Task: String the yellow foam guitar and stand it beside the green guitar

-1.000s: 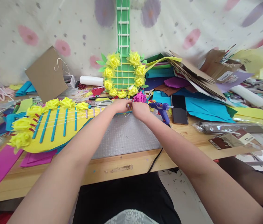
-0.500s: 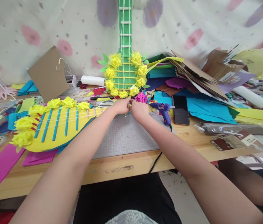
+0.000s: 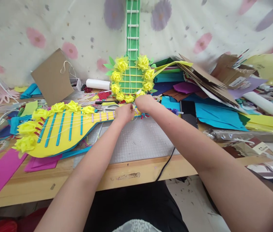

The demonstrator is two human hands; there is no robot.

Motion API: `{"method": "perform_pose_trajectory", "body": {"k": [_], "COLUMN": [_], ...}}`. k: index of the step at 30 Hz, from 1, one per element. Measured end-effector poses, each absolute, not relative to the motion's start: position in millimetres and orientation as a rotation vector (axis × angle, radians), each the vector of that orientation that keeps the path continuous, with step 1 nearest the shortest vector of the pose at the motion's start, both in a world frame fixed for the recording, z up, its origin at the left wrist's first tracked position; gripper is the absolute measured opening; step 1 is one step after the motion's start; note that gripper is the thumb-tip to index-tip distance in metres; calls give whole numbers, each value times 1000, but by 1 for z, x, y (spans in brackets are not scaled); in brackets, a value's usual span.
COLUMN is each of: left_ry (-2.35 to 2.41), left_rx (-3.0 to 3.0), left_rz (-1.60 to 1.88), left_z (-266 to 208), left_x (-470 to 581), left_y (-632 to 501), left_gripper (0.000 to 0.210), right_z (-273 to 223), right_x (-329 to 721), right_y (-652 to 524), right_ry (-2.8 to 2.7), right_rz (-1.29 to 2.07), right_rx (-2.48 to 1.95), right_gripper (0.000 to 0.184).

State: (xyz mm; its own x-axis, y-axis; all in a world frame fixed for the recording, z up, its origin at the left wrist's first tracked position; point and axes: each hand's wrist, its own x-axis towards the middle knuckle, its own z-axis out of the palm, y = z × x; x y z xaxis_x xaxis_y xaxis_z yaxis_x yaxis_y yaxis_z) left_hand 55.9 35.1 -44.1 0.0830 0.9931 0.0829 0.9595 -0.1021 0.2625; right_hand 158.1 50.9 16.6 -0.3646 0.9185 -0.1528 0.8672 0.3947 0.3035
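A yellow paper guitar lies on its back, with blue strips, thin white strings and yellow paper flowers on its body. My left hand is closed at the guitar's neck, its fingertips pinched at a thin white string that curls in a loop. Just to the right, my right hand is curled above the end of the neck; its fingertips are hidden behind the hand. Behind both hands, a green paper guitar ringed with yellow flowers leans upright against the wall.
A purple glue gun lies mostly behind my right forearm, beside a black phone. Scissors lie behind the neck. Under my arms is a grey cutting mat. Blue sheets and cardboard are piled at right.
My hands have moved apart. The left has shifted left and down along the neck; the right has risen, with its forearm now covering most of the glue gun. The view has shifted slightly.
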Motion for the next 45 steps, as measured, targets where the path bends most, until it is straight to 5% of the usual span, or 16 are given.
{"method": "perform_pose_trajectory", "body": {"k": [11, 20, 45], "left_ry": [1997, 1960, 1978], "left_rx": [2115, 2204, 2230], "left_rz": [288, 88, 279], "left_z": [-45, -38, -30], "left_x": [60, 64, 53], "left_y": [34, 39, 30], "left_gripper": [30, 33, 35], "right_z": [-2, 3, 26], "right_x": [175, 178, 159], "right_y": [66, 72, 61], "right_ry": [2680, 2640, 2504], "right_rz": [503, 215, -80], "right_rx": [1293, 1402, 1332], "right_gripper": [26, 26, 31]}}
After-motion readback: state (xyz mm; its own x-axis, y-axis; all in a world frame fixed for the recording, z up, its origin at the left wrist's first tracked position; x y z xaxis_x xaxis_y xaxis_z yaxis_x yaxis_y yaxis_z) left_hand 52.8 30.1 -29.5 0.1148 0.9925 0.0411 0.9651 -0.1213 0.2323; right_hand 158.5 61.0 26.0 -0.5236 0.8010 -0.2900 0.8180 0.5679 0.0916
